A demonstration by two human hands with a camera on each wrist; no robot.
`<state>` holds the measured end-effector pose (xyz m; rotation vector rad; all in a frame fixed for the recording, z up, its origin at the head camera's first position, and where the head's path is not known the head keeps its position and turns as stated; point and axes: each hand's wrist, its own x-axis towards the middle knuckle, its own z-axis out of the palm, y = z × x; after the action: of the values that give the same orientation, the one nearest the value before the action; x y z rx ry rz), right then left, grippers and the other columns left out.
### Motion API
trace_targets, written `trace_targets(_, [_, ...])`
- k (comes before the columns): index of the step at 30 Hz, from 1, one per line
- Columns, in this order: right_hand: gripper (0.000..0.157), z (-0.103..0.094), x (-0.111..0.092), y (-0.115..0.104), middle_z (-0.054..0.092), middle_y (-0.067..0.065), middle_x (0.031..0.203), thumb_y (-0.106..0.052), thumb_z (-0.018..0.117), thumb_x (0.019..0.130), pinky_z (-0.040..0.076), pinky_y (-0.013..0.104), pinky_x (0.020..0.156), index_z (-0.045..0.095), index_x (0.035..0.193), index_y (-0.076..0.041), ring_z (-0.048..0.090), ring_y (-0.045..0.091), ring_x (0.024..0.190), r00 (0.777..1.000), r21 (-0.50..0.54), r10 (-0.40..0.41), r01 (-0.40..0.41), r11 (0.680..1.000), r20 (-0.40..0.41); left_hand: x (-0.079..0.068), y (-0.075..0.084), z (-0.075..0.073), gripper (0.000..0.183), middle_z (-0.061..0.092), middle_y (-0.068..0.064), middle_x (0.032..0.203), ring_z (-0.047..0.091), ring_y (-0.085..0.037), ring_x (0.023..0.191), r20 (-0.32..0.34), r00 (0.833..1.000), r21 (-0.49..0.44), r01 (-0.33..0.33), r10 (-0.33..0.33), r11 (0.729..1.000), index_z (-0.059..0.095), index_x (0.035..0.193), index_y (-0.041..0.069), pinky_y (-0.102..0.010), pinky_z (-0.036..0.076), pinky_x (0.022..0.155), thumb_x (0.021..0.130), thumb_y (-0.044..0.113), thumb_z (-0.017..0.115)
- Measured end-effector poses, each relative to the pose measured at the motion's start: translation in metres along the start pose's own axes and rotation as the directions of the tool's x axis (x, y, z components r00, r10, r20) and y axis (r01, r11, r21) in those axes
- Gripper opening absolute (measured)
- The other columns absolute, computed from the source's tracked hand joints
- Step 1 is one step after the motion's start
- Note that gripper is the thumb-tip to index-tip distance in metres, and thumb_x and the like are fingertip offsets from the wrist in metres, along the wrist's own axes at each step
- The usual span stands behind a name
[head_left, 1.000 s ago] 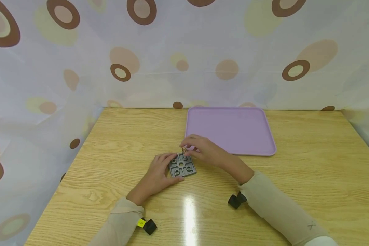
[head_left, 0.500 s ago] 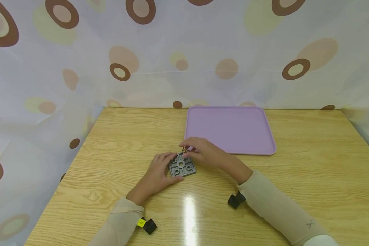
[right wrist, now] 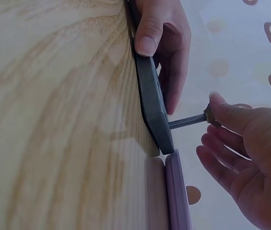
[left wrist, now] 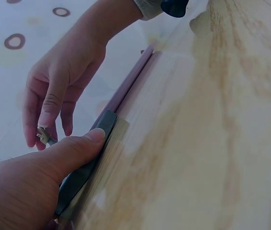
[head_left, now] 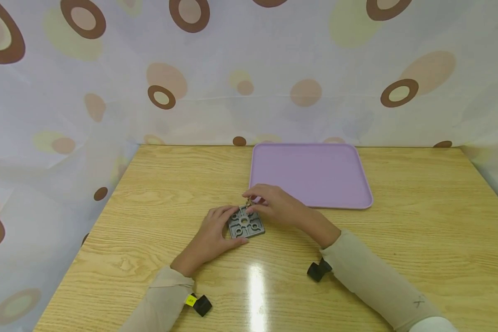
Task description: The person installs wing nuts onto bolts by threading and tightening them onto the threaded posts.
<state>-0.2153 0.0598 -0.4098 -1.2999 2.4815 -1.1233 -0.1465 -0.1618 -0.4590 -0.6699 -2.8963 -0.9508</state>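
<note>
A grey square metal plate [head_left: 244, 221] with several round holes and raised ribs lies on the wooden table. My left hand [head_left: 209, 236] grips it by opposite edges, thumb at the near side and fingers at the far left. From the plate's far corner rises a silver threaded bolt [right wrist: 188, 121]. At the bolt's upper end sits a brass-coloured wing nut [right wrist: 212, 115]. My right hand [head_left: 280, 205] pinches this nut between thumb and index finger, the other fingers spread below. Part of the nut is hidden behind the fingertips.
A flat lilac tray [head_left: 311, 175] lies just behind the plate and partly under my right hand in the head view. Patterned cloth [head_left: 274, 115] hangs along the table's back and sides. Each wrist carries a small black camera [head_left: 201, 305].
The right thumb and fingertips shift slightly around the wing nut, which shows at a different angle. My left hand and the plate stay in place.
</note>
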Motion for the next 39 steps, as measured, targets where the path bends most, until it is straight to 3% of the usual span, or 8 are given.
trace_targets(14, [0.022, -0.0041, 0.0004, 0.0008, 0.064, 0.005, 0.105, -0.012, 0.056, 0.093, 0.049, 0.026, 0.081, 0.064, 0.111, -0.004, 0.059, 0.012, 0.094, 0.997, -0.053, -0.019, 0.014, 0.998, -0.081, -0.0006, 0.0014, -0.0005, 0.082, 0.041, -0.003, 0.138, 0.033, -0.021, 0.123, -0.008, 1.000, -0.013, -0.002, 0.002, 1.000, 0.042, 0.140, 0.012, -0.045, 0.031, 0.100, 0.076, 0.054, 0.070])
trace_targets(27, [0.018, -0.0061, -0.0003, 0.0003, 0.063, -0.002, 0.096, -0.012, 0.060, 0.091, 0.048, 0.021, 0.077, 0.065, 0.106, -0.004, 0.057, 0.007, 0.088, 0.996, -0.049, 0.005, -0.010, 0.999, -0.093, -0.0004, 0.0001, 0.0001, 0.082, 0.040, -0.003, 0.138, 0.033, -0.020, 0.123, 0.002, 1.000, -0.004, 0.010, -0.010, 1.000, 0.041, 0.140, 0.014, -0.043, 0.030, 0.102, 0.076, 0.055, 0.069])
trace_targets(39, [0.014, -0.0047, -0.0005, 0.0017, 0.064, -0.001, 0.094, -0.010, 0.062, 0.089, 0.049, 0.022, 0.077, 0.066, 0.101, -0.003, 0.059, 0.008, 0.085, 0.992, -0.060, -0.003, -0.005, 0.998, -0.126, -0.0002, 0.0024, -0.0011, 0.082, 0.040, -0.003, 0.138, 0.032, -0.019, 0.123, 0.004, 1.000, -0.005, 0.013, -0.013, 1.000, 0.041, 0.140, 0.013, -0.043, 0.029, 0.102, 0.075, 0.053, 0.070])
